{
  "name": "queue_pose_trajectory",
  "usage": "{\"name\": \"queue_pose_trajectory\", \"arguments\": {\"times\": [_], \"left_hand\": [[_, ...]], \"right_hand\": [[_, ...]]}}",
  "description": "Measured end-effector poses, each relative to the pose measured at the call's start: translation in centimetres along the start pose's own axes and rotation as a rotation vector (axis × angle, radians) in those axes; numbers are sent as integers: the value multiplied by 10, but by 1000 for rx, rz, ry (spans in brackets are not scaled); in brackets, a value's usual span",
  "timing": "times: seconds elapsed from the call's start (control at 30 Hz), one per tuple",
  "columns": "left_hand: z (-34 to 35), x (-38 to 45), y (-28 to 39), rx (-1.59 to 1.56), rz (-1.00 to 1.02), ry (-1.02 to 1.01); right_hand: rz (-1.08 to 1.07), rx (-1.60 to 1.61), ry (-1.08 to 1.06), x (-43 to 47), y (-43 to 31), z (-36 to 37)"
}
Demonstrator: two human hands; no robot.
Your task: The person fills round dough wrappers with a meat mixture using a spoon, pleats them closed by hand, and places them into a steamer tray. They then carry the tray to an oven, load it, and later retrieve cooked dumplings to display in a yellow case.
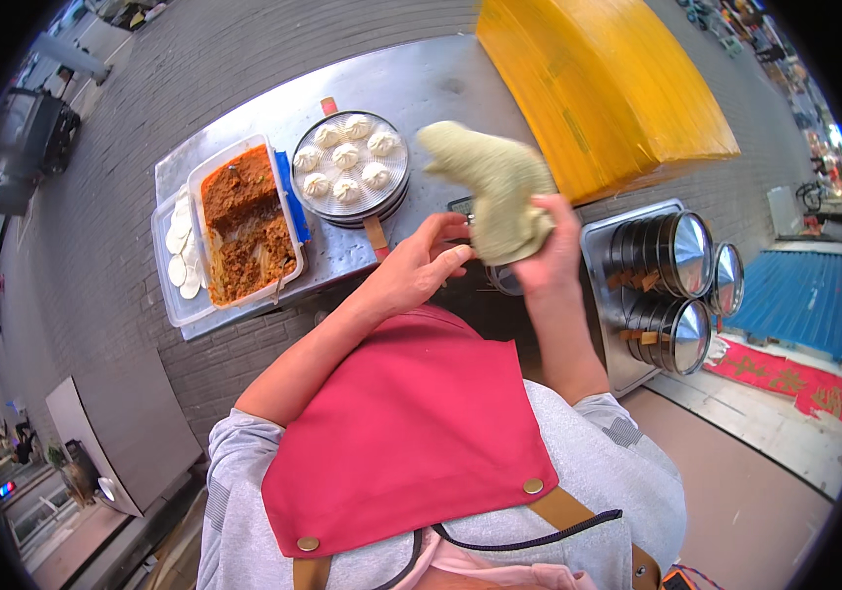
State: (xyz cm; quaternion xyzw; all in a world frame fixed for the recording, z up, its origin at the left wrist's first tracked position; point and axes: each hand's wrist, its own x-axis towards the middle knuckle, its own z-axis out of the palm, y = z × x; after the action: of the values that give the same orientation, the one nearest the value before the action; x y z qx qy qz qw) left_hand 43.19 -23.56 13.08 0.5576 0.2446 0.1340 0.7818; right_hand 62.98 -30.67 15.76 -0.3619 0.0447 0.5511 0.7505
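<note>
My right hand [550, 247] grips a pale green cloth [498, 188], blurred by motion, over the metal table [439, 81]. Just left of the cloth is my left hand [428, 262], its fingers partly bent near the cloth's lower edge; whether they touch it I cannot tell. Several pleated buns [345, 155] sit on a round steamer tray [351, 210] on top of a stack. To its left, a clear plastic container [295, 276] holds reddish-brown minced filling [244, 188] with a utensil in it. Round white dough wrappers [177, 236] lie in a tray beside it.
A large yellow box [575, 88] stands at the table's right end. Stacked round steamers [690, 254] lie on their sides on a metal tray [612, 380] at the right. A dark scale-like device [459, 209] is partly hidden behind the hands. Brick paving surrounds the table.
</note>
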Motion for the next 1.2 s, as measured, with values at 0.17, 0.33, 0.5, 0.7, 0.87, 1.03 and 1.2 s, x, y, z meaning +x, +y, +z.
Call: {"name": "queue_pose_trajectory", "arguments": {"times": [0.17, 0.33, 0.5, 0.7, 0.87, 1.03, 1.2], "left_hand": [[-46, -69, -21, -107, -24, 321], [-67, -144, -46, -249, 17, 689], [-68, -199, -81, -271, -25, 947], [-55, -261, -147, -370, -100, 1282], [-35, -307, -202, -436, -227, 1456], [-20, -355, -281, -477, -359, 1535], [30, -401, -352, -572, -551, 1685]], "right_hand": [[-772, -617, -85, 28, -63, -7], [-1222, -2081, -82, 152, -53, -111], [-867, -2020, -401, 167, 61, -168], [46, -1220, -424, 138, 239, -141], [52, -1056, -264, 145, 285, -115], [-376, -1443, -439, 223, 292, -184], [-471, -1454, -596, 223, 231, -178]]}}
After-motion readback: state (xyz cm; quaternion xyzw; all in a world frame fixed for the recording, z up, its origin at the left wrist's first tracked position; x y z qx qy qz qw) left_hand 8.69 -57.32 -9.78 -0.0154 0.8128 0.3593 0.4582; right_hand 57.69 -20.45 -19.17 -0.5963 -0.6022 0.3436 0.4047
